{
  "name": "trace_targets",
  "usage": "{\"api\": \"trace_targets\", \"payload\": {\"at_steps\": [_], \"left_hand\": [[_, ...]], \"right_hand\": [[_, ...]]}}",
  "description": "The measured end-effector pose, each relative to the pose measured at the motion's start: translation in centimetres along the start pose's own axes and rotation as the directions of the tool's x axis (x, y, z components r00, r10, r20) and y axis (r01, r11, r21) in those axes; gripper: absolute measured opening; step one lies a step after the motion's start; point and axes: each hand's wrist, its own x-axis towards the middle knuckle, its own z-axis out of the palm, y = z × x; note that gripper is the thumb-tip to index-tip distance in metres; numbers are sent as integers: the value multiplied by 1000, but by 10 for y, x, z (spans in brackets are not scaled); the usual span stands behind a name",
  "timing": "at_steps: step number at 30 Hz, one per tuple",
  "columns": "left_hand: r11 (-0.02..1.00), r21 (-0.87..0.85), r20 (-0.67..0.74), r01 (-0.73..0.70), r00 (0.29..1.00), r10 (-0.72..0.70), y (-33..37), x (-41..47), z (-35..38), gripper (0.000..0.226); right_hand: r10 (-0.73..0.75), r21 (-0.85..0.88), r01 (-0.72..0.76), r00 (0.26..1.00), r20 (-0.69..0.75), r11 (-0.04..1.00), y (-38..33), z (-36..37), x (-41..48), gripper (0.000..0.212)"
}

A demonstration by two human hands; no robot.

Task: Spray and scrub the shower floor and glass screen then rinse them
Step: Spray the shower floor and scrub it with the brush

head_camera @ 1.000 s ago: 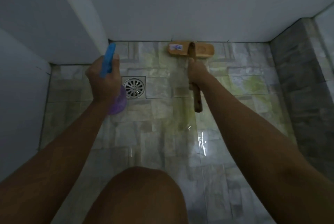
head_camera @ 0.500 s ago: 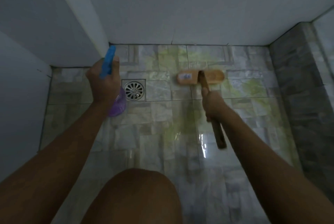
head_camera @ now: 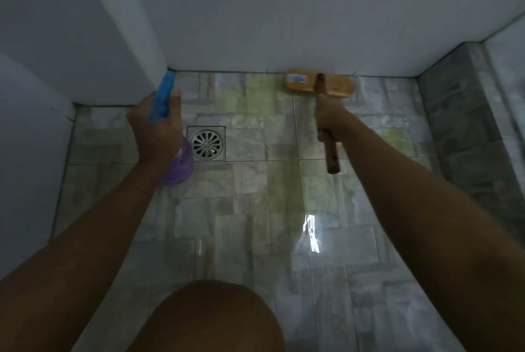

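Note:
My left hand (head_camera: pixel 156 130) grips a spray bottle (head_camera: pixel 179 164) with a purple body and a blue trigger head, held above the floor just left of the drain. My right hand (head_camera: pixel 331 118) grips the wooden handle of a scrub brush (head_camera: pixel 319 85). The brush's wooden head lies on the wet stone-pattern shower floor (head_camera: pixel 250 209), pushed up against the foot of the back wall. Greenish patches mark the tiles in front of the brush. The glass screen (head_camera: pixel 508 82) shows only as a strip at the far right.
A square metal drain (head_camera: pixel 206 143) sits in the floor between my hands. White walls close the back and left, with a corner pillar (head_camera: pixel 127 25) at the left. A grey stone curb (head_camera: pixel 466 130) runs along the right. My knee (head_camera: pixel 210 320) fills the bottom centre.
My right hand pulled the brush back toward me, then pushed it forward to the back wall again. The left hand with the spray bottle stayed in place.

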Motion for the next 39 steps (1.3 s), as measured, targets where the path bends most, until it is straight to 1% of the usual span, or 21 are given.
{"api": "trace_targets", "payload": {"at_steps": [2, 4, 7, 8, 10, 11, 12, 13, 16, 18, 19, 20, 21, 23, 26, 28, 31, 33, 35, 37, 39], "left_hand": [[1000, -2, 18, -20, 1000, 20, 3, -2, 3, 59], [1000, -7, 22, -13, 1000, 13, 3, -3, 3, 58], [1000, -5, 24, 0, 1000, 0, 4, -2, 2, 58], [1000, -2, 24, 0, 1000, 0, 5, -1, 1, 58], [1000, -7, 12, 11, 1000, -11, 10, -2, 0, 56], [1000, -9, 14, 18, 1000, -18, 12, -3, -1, 55], [1000, -17, 17, 25, 1000, -24, 13, -3, 0, 54], [999, -26, 19, 30, 999, -30, 14, -4, 0, 54], [999, -40, 21, 26, 999, -25, 13, -1, -1, 57], [999, -40, 23, 28, 999, -27, 11, 0, -1, 61], [999, -40, 21, 33, 999, -32, 10, 0, -1, 61], [999, -39, 18, 32, 999, -31, 9, -1, -1, 61], [999, -35, 19, 30, 999, -29, 8, -1, -1, 59], [999, -29, 28, 30, 999, -30, 7, -2, 0, 56], [999, -42, 29, 29, 999, -28, 5, 0, 0, 56], [998, -48, 21, 33, 999, -32, 5, 2, 0, 55], [997, -62, 24, 43, 999, -42, 4, 4, 2, 54], [996, -64, 36, 58, 998, -55, 1, 5, 3, 55], [995, -64, 47, 75, 996, -72, -1, 7, 4, 57], [993, -70, 46, 93, 995, -89, -1, 9, 4, 59], [994, -72, 47, 85, 996, -82, 1, 7, 2, 61]], "right_hand": [[56, 16, -55, 998, -30, 998, 2, -17, 13, 26], [47, -3, -47, 999, -10, 999, -11, -4, 14, 26], [-122, -113, 127, 991, 52, 985, -42, 50, 10, 28], [-164, -104, 171, 984, 72, 980, -52, 71, 5, 27], [-204, -18, 207, 975, 89, 978, -68, 93, -6, 16], [-212, -17, 215, 971, 109, 976, -72, 97, -12, 11], [-220, -27, 225, 968, 118, 974, -70, 95, -21, 10], [-227, -32, 234, 962, 149, 972, -61, 91, -30, 16], [-157, -102, 185, 960, 232, 977, -3, 78, -71, 38], [-36, -99, 60, 973, 227, 993, 36, 71, -99, 43], [33, -79, -17, 977, 209, 997, 45, 69, -103, 45], [59, -65, -47, 978, 202, 997, 44, 68, -100, 46], [38, -55, -29, 984, 175, 998, 37, 69, -86, 45], [-66, -70, 76, 988, 139, 995, 8, 69, -51, 42], [-101, -86, 110, 989, 108, 990, -51, 73, -8, 42], [-113, -110, 127, 985, 128, 986, -62, 78, 2, 41], [-156, -111, 171, 978, 136, 979, -25, 91, -28, 41], [-92, -57, 102, 984, 152, 993, 15, 99, -66, 48], [-28, -20, 33, 982, 188, 999, 51, 104, -106, 48], [-6, -24, 12, 979, 205, 1000, 61, 98, -117, 48], [-52, -11, 54, 983, 178, 998, 48, 87, -93, 45]]}}
